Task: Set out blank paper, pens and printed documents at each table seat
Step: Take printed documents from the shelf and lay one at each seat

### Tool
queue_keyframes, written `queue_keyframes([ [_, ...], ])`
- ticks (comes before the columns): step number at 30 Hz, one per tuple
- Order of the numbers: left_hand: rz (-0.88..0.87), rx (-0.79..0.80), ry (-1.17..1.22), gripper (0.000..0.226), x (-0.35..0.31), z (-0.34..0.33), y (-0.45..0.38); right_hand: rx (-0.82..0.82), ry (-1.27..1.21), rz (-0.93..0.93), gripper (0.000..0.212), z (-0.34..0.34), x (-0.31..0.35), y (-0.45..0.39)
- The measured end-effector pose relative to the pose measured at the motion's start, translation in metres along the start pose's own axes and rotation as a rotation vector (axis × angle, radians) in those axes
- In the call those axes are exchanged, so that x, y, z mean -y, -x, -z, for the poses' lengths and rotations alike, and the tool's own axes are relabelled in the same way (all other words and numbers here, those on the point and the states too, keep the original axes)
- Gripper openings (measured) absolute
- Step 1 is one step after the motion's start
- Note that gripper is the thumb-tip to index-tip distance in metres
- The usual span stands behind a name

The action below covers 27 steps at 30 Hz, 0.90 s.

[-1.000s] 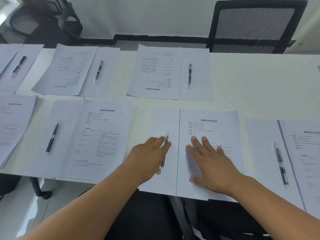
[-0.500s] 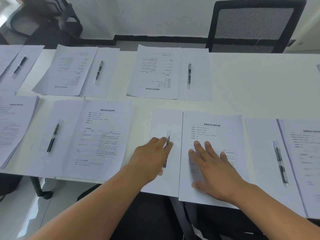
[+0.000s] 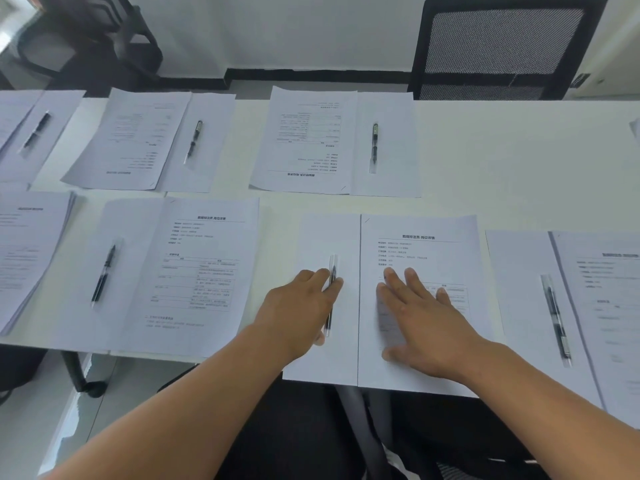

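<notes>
White table [image 3: 519, 161] before mesh chair [image 3: 502, 46]; hands flat: left [image 3: 294, 313] on pen [image 3: 331, 292], right [image 3: 426, 327] on document [image 3: 419, 247].

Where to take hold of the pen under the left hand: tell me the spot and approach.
Take the pen at mid-barrel, from above, pinching across its width. It lies flat on the blank sheet, pointing away, and the left hand already rests there with fingers on it.

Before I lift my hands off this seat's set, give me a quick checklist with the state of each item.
1. Blank sheet left of the printed document, edges meeting: ok.
2. Pen lying on the blank sheet: ok.
3. Left hand touching the pen: ok.
4. Right hand flat on the document: ok.
5. Both sheets fully on the table: not ok, near edges overhang.
6. Pen works: cannot tell.
</notes>
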<state>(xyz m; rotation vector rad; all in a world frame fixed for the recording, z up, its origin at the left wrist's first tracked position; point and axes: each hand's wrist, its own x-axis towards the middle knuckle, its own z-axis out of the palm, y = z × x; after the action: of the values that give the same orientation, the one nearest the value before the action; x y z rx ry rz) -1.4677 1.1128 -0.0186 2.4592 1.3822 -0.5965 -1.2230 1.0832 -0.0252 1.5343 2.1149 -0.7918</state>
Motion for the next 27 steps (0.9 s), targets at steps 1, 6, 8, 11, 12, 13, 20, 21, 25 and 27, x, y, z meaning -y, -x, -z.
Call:
queue_keyframes([
  [1, 0.002, 0.001, -0.003, 0.101, 0.000, 0.000, 0.000, 0.000, 0.004, 0.003, 0.107, -0.001, -0.001, 0.000],
  [6, 0.020, 0.019, -0.012, 0.101, -0.003, 0.003, -0.001, 0.005, -0.002, 0.005, 0.107, -0.002, 0.000, 0.000],
  [8, 0.026, 0.019, -0.033, 0.103, -0.003, 0.003, -0.001, 0.007, -0.003, 0.003, 0.107, -0.002, 0.000, -0.001],
  [11, 0.036, 0.020, -0.052, 0.106, -0.003, 0.003, -0.002, 0.001, 0.005, 0.007, 0.107, -0.002, 0.000, -0.001],
  [12, 0.037, 0.029, -0.051, 0.106, -0.005, 0.004, -0.001, 0.004, 0.007, 0.007, 0.107, -0.002, 0.000, 0.000],
  [13, 0.037, 0.033, -0.049, 0.106, -0.006, 0.006, -0.001, 0.005, 0.007, 0.004, 0.108, -0.001, 0.000, -0.001],
  [20, 0.084, 0.009, -0.037, 0.092, -0.011, 0.028, 0.021, -0.048, 0.171, -0.011, 0.103, 0.008, 0.004, 0.000],
  [21, 0.100, 0.003, -0.040, 0.089, -0.010, 0.033, 0.027, -0.046, 0.176, -0.016, 0.103, 0.011, 0.006, 0.002],
  [25, 0.181, -0.050, 0.006, 0.086, -0.004, 0.056, 0.060, -0.132, 0.086, -0.003, 0.096, 0.044, 0.028, 0.021],
  [27, 0.241, -0.089, 0.048, 0.091, 0.000, 0.070, 0.083, -0.223, 0.007, 0.051, 0.079, 0.070, 0.053, 0.039],
])
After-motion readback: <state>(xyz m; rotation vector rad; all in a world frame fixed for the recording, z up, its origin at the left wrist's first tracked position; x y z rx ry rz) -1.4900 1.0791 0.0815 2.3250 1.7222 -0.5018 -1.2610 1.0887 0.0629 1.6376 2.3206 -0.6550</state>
